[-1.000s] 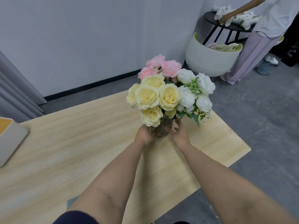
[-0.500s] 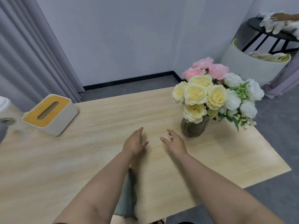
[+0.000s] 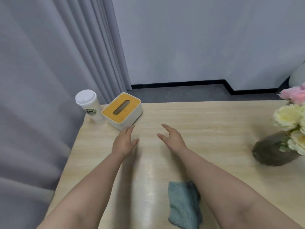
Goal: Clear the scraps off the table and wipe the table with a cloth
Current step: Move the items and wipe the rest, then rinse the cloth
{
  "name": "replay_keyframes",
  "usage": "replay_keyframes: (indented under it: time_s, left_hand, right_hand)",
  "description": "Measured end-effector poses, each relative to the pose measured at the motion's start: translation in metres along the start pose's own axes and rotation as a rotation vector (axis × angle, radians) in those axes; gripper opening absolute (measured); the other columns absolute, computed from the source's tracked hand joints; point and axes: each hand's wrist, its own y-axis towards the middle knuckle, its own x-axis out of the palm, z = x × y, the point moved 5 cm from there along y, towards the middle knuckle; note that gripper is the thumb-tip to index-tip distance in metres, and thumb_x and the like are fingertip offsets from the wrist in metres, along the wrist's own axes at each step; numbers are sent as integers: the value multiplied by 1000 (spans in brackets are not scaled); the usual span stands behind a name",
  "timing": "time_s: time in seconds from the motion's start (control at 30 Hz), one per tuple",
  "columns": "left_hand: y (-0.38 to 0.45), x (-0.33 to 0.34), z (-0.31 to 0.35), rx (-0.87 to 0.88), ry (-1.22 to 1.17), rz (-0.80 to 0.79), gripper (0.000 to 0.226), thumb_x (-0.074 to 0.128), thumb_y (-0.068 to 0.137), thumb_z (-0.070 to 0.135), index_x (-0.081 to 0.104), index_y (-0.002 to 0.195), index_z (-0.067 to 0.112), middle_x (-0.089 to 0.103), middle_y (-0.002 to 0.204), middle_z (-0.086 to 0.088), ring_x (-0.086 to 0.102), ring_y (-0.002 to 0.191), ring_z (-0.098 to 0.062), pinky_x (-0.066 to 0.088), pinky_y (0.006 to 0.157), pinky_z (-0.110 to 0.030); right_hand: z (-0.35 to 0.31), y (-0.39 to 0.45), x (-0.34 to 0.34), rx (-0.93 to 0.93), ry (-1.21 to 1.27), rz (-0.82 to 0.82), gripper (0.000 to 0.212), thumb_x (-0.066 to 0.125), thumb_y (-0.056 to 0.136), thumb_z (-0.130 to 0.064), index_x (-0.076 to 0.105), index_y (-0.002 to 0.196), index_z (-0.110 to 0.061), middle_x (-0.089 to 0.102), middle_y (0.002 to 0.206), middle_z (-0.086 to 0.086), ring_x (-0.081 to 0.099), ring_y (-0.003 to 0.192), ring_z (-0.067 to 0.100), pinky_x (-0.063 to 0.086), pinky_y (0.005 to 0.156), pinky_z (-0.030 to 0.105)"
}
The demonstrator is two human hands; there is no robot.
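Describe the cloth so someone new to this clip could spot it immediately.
Start at the light wooden table and look to its near edge, closest to the camera. The cloth lies there, crumpled, partly under the right forearm. It is the only soft, teal-grey item; the other things on the table are rigid and stand farther away.

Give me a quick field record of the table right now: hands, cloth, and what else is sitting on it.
left hand: open, empty, fingers pointing toward the tissue box
right hand: open, empty, over the table middle
cloth: blue-green, crumpled at the near edge, partly under the right forearm, not held
tissue box: white with yellow top, far left corner
cup: white, lidded, upright, left of the tissue box
vase: dark, with flowers, at the right edge of view
table: light wood; no scraps visible
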Motion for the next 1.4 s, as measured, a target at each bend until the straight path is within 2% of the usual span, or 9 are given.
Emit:
replay_keyframes:
  time_s: [0.17, 0.57, 0.7, 0.77, 0.87, 0.93, 1.0, 1.1, 1.4]
  left_hand:
    - [29, -40, -67, -72, -10, 91, 63, 60, 88, 32, 33, 144, 21, 31, 148, -3, 33, 134, -21, 36, 105, -36]
    - [102, -43, -107, 24, 334, -81, 69, 54, 89, 43, 21, 148, 26, 20, 154, -9, 14, 142, -28, 19, 115, -40]
    - [102, -51, -113, 39, 132, 18, 70, 62, 85, 43, 32, 145, 22, 32, 148, -5, 23, 138, -23, 19, 114, -33]
    - [100, -54, -116, 38, 28, 31, 74, 66, 82, 45, 34, 144, 22, 27, 150, -5, 23, 139, -23, 21, 113, -34]
    - [99, -49, -115, -81, -267, -28, 83, 65, 82, 47, 24, 148, 19, 18, 154, -5, 18, 142, -22, 22, 115, -39]
    - [102, -46, -110, -169, -431, -51, 80, 63, 83, 46, 27, 145, 12, 32, 149, -9, 32, 137, -25, 31, 110, -43]
    - [104, -44, -107, -218, -402, -37, 50, 61, 84, 32, 45, 125, 7, 55, 125, -13, 51, 116, -31, 43, 94, -39]
    - [100, -44, -94, -226, -313, -10, 19, 59, 82, 9, 53, 100, 7, 62, 101, -13, 57, 96, -32, 43, 76, -32]
    - [71, -15, 15, -120, -358, -30, 41, 66, 82, 9, 53, 121, 5, 59, 119, -11, 55, 108, -27, 41, 86, -29]
  right_hand:
    - [-55, 39, 58, -19, 11, -55, 55, 55, 92, -37, 36, 143, -26, 43, 143, 3, 36, 133, 20, 30, 106, 32]
    - [-107, 102, 132, 137, 84, -39, 63, 51, 93, -42, 23, 147, -26, 43, 141, 9, 39, 129, 28, 35, 103, 37]
    - [-109, 103, 135, 155, 112, -29, 59, 48, 96, -27, 20, 149, -24, 44, 141, 9, 42, 126, 28, 36, 101, 34]
    - [-108, 103, 131, 185, 137, -20, 57, 46, 97, -20, 22, 148, -24, 41, 144, 8, 41, 129, 27, 36, 101, 31]
    - [-103, 101, 124, 213, 188, -6, 55, 44, 97, -13, 26, 148, -25, 42, 144, 8, 42, 128, 25, 36, 97, 26]
    - [-99, 99, 121, 229, 214, 1, 54, 40, 97, -9, 27, 147, -25, 40, 145, 7, 42, 128, 25, 37, 92, 23]
    - [-95, 96, 118, 233, 217, 3, 54, 36, 97, -5, 28, 147, -24, 40, 145, 7, 43, 127, 25, 36, 88, 22]
    - [-88, 89, 107, 228, 183, 5, 58, 30, 94, 0, 28, 147, -22, 44, 142, 9, 46, 124, 27, 37, 85, 22]
    - [-29, 45, 22, 213, 99, 90, 60, 29, 91, 4, 29, 147, -18, 41, 145, 7, 43, 128, 28, 37, 99, 29]
